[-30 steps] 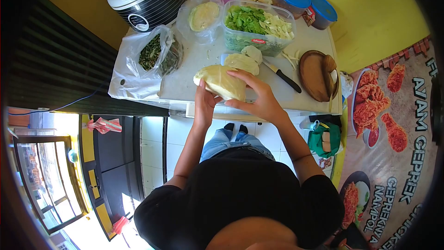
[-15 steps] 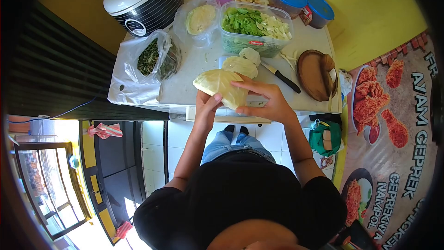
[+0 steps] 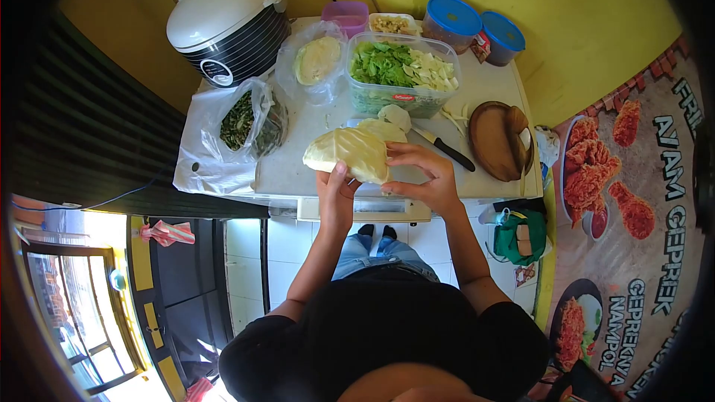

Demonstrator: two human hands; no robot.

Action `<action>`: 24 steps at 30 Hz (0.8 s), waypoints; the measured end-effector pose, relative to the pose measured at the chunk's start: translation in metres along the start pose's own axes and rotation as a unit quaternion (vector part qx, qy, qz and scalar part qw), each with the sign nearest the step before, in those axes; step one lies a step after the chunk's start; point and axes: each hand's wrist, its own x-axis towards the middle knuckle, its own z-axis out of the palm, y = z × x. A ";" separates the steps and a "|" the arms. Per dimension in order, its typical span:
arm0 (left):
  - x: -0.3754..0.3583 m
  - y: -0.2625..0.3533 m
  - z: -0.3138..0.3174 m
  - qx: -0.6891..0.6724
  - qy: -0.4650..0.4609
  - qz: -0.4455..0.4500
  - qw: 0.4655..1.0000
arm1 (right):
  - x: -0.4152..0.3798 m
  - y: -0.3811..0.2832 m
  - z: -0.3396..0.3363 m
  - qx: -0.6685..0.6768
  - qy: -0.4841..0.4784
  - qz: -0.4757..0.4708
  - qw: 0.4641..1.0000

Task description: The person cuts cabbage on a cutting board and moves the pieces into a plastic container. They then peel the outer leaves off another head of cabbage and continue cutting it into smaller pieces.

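Note:
A pale yellow-green cabbage piece (image 3: pixel 346 153) is held up over the front of the table. My left hand (image 3: pixel 337 195) supports it from below, thumb pressed on its near face. At its right edge, my right hand (image 3: pixel 426 177) grips with curled fingers and thumb. Loose cabbage leaves (image 3: pixel 386 129) lie just behind, partly hidden by the piece. To their right rests a knife with a black handle (image 3: pixel 454 155). Farther back stands a clear plastic tub (image 3: pixel 398 106) filled with chopped green leaves and sliced cabbage.
A bagged cabbage (image 3: pixel 319 61) and a bag of dark greens (image 3: pixel 238 120) lie left, near a rice cooker (image 3: pixel 227 22). A wooden mortar (image 3: pixel 488 141) with a pestle sits right. Blue-lidded containers (image 3: pixel 454 16) and a purple box (image 3: pixel 346 15) line the back.
The camera view has tilted, so the table appears lower. The cabbage piece has turned slightly and shifted left, and my right fingers have drawn back toward its right edge.

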 end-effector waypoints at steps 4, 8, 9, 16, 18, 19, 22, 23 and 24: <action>0.003 -0.004 0.000 -0.006 0.004 -0.008 1.000 | 0.000 0.000 -0.006 -0.027 -0.021 -0.026 0.999; 0.003 0.001 0.002 -0.029 0.010 -0.024 0.999 | 0.002 -0.005 -0.009 -0.052 -0.012 -0.007 0.999; 0.003 0.003 0.002 -0.031 0.010 -0.026 0.999 | 0.000 -0.005 -0.008 -0.051 -0.010 -0.007 0.999; 0.003 0.009 0.006 -0.035 0.024 -0.019 0.999 | -0.003 0.003 -0.011 0.025 0.040 -0.006 0.999; -0.002 0.020 0.008 -0.094 0.036 -0.056 0.993 | 0.000 0.005 -0.018 -0.017 0.069 -0.043 0.997; -0.002 0.019 0.006 -0.092 0.036 -0.059 0.993 | 0.002 0.000 -0.020 -0.007 0.093 -0.027 0.995; 0.003 0.015 -0.001 -0.027 0.063 0.000 0.998 | 0.008 0.003 -0.021 -0.026 0.122 -0.007 0.992; 0.003 0.014 -0.003 -0.027 0.065 -0.003 0.998 | 0.011 0.006 -0.020 -0.057 0.125 -0.004 0.990; 0.004 0.015 -0.003 -0.028 0.056 -0.009 0.998 | 0.015 0.014 -0.019 -0.058 0.124 -0.002 0.991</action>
